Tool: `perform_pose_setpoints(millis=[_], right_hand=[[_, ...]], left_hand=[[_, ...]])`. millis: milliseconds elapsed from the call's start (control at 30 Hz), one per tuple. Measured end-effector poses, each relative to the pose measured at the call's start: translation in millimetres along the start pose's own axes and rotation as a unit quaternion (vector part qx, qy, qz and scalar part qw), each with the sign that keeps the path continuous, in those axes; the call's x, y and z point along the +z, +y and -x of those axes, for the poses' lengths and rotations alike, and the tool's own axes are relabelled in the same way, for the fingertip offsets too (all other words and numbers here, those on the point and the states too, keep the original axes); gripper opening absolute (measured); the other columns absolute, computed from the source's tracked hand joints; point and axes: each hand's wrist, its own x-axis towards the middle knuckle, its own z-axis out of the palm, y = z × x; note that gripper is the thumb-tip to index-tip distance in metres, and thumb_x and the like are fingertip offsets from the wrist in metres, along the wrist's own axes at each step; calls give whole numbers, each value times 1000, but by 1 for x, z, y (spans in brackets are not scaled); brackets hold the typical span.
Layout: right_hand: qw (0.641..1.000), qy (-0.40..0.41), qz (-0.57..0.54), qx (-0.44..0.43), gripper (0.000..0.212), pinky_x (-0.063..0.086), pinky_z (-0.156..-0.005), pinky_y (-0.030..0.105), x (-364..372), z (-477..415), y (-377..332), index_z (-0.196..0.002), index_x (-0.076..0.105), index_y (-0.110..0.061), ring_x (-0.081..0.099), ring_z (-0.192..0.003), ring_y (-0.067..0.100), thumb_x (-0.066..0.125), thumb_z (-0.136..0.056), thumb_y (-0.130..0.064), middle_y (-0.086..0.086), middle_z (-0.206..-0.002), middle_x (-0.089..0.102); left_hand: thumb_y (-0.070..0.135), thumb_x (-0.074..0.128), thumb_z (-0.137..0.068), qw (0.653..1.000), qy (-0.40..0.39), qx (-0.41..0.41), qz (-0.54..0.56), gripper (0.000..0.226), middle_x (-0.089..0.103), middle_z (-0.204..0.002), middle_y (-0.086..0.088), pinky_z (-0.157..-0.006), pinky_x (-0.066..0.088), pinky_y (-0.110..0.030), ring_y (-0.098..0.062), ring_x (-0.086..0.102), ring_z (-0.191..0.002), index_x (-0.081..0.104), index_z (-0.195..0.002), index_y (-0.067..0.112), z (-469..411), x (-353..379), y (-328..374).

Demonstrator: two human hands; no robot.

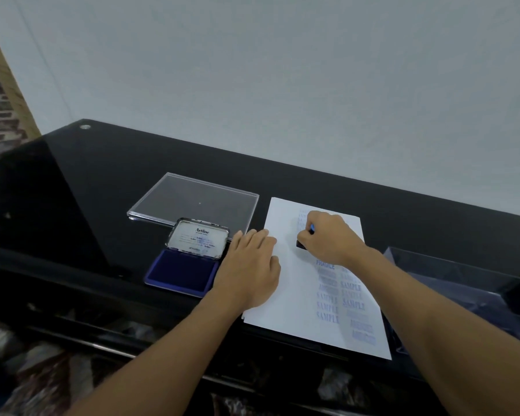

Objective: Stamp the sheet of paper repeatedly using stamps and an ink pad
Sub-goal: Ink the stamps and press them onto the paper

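A white sheet of paper (291,295) lies on the black table, covered with several blue stamped words in two columns. My right hand (330,237) grips a small black stamp (301,244) with a blue top and holds it down on the upper middle of the sheet. Flat on the paper's left edge rests my left hand (251,271), fingers straight. Just left of that hand sits the open ink pad (182,274), its blue pad exposed and its lid (197,238) tilted up behind it.
A clear plastic lid (192,201) lies flat behind the ink pad. A clear plastic box (468,283) stands right of the paper, partly under my right forearm. The glossy black table (72,205) meets a pale wall at the back.
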Motion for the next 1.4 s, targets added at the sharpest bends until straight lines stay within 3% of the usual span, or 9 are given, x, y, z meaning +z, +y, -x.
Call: perform_pose_setpoints(millis=[67, 300, 367, 600, 767, 900, 1067, 1200, 1400], right_hand=[[1000, 0, 5, 1, 17, 53, -67, 37, 2, -3, -2, -88, 54, -14, 59, -70, 19, 57, -95, -29, 6, -83, 63], [1000, 4, 18, 7, 17, 44, -60, 33, 13, -8, -4, -82, 46, -16, 51, -65, 17, 52, -95, -24, 5, -77, 58], [1000, 20, 15, 15, 19, 38, -55, 31, 21, -7, -4, -79, 41, -17, 48, -63, 17, 48, -96, -22, 4, -75, 56], [998, 57, 9, 32, 21, 39, -53, 30, 31, -6, -6, -80, 37, -20, 49, -60, 16, 46, -98, -24, 2, -72, 54], [997, 69, 13, 18, 14, 31, -51, 22, 32, 0, -8, -90, 39, -19, 46, -58, 11, 45, -102, -23, -3, -70, 48], [997, 68, 8, 19, 12, 34, -53, 21, 34, 1, -8, -92, 42, -20, 50, -60, 13, 46, -102, -25, -4, -73, 50], [998, 55, -8, 34, 31, 27, -52, 22, 28, -4, -10, -74, 31, -24, 42, -57, 10, 47, -100, -20, -4, -69, 45], [998, 46, -15, 44, 34, 27, -52, 21, 26, -5, -11, -72, 29, -25, 42, -58, 9, 47, -100, -20, -4, -70, 45], [998, 45, -18, 42, 15, 31, -53, 20, 28, -4, -12, -88, 41, -21, 48, -60, 11, 48, -101, -23, -5, -73, 49]], left_hand=[[29, 31, -97, 1000, 4, 0, 2, 45, 42, -147, -2, -121, 14, -43, -19, 33, -137, 48, -136, 15, 0, 0, -1], [33, 19, -90, 999, 25, 8, -20, 53, 50, -135, 0, -117, 23, -43, -20, 42, -125, 53, -127, 14, 0, 3, -2], [33, 20, -91, 999, 26, 7, -21, 53, 50, -136, 0, -117, 23, -44, -20, 42, -126, 53, -126, 14, 0, 4, -3], [33, 20, -91, 999, 23, 3, -26, 53, 50, -138, -2, -118, 22, -44, -21, 41, -129, 53, -128, 14, 1, 4, -2], [32, 21, -92, 999, 20, 0, -32, 52, 49, -139, -2, -119, 21, -44, -21, 41, -130, 53, -129, 14, 1, 5, -2], [34, 17, -91, 999, 17, 0, -35, 55, 47, -141, -1, -119, 19, -43, -20, 38, -131, 51, -130, 16, 2, 4, -1], [37, 13, -90, 999, 18, -4, -30, 59, 44, -146, -1, -120, 14, -42, -19, 34, -137, 50, -132, 17, 2, 3, 0], [34, 19, -94, 999, 10, -9, -29, 52, 40, -149, 0, -122, 12, -41, -18, 30, -139, 47, -135, 18, 2, 3, 0], [32, 25, -95, 1000, 12, -7, -24, 48, 42, -148, -1, -121, 13, -42, -19, 32, -139, 48, -135, 17, 2, 2, 1]])
